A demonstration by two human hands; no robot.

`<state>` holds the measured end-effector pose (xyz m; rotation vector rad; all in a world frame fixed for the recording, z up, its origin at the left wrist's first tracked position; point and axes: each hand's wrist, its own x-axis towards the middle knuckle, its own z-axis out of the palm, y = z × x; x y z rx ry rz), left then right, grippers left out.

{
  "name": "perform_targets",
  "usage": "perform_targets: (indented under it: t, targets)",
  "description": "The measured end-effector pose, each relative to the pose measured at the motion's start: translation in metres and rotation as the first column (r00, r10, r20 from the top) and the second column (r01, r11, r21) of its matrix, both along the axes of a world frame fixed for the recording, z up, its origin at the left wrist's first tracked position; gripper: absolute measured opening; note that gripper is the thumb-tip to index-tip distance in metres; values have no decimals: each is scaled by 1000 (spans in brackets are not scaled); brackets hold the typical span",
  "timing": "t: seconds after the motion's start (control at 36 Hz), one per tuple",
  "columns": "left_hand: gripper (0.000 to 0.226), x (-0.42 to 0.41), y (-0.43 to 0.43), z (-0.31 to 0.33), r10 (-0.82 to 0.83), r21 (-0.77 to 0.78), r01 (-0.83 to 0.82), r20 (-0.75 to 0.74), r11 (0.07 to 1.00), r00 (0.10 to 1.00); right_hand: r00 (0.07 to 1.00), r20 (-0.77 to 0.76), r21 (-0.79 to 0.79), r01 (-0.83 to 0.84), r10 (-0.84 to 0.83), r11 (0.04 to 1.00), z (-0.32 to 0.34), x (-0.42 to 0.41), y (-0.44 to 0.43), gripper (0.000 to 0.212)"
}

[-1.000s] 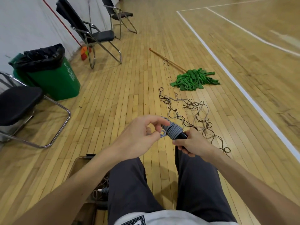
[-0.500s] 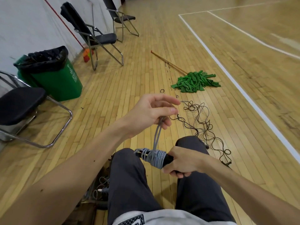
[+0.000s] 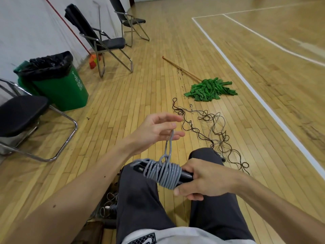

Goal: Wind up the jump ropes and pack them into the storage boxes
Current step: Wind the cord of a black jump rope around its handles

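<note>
A grey jump rope (image 3: 164, 172) is wound in tight coils round its black handles, held level above my left thigh. My right hand (image 3: 202, 180) grips the handles at their right end. My left hand (image 3: 154, 131) is raised above the bundle and pinches a doubled loop of the grey rope (image 3: 169, 147), drawn up taut from a knot on top of the coils. More ropes (image 3: 211, 132), dark and grey, lie tangled on the wooden floor ahead of my right knee. Part of a storage box (image 3: 105, 206) with coiled ropes inside shows on the floor beside my left leg.
A green mop (image 3: 209, 87) with a wooden handle lies on the floor beyond the tangle. A green bin (image 3: 59, 85) with a black liner stands at the left, near the wall. Folding chairs stand at the left (image 3: 22, 117) and along the wall (image 3: 109, 43).
My right hand has lowered the wound bundle from chest height toward my lap. My left hand has risen away from it, pulling the rope's end loop out taut.
</note>
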<state>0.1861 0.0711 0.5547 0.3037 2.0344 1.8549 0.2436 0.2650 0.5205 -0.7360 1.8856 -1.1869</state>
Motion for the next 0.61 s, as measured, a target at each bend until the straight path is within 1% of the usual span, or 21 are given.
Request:
perform_targets:
  t: [0.08,0.17,0.22,0.25,0.33,0.39,0.44,0.5,0.53,0.61]
  targets:
    - [21,2,-1,-10,22,16,-23,60,1000,998,999,-6,-105,42,-43,994,2,-2,2,35]
    - [27,5,-1,-16,20,53,-25,102,998,995,996,14,-228,84,-83,970,6,-3,3,34]
    - [28,11,-1,-17,0,6,0,49,1000,999,992,43,-296,125,-118,947,8,-3,4,30]
    - [29,12,-1,-18,-3,-25,3,23,1000,1000,988,65,-323,154,-140,934,9,-4,5,31]
    - [28,18,3,-17,73,-78,-69,44,995,996,965,143,-395,258,-218,882,7,-7,8,39]
    - [36,21,5,-11,99,-149,-90,57,985,993,944,201,-426,324,-261,844,4,-10,9,33]
    - [46,21,5,-11,98,-174,-84,73,981,993,929,259,-451,360,-266,817,-1,-13,10,28]
    - [51,24,2,-11,76,-157,-66,54,985,996,910,299,-455,400,-286,796,-7,-16,10,23]
    - [50,25,0,-11,104,-138,-94,67,986,992,897,323,-451,427,-302,784,-10,-18,10,21]
    - [45,30,-2,-10,187,-87,-180,82,980,979,824,444,-439,542,-352,717,-18,-21,12,28]
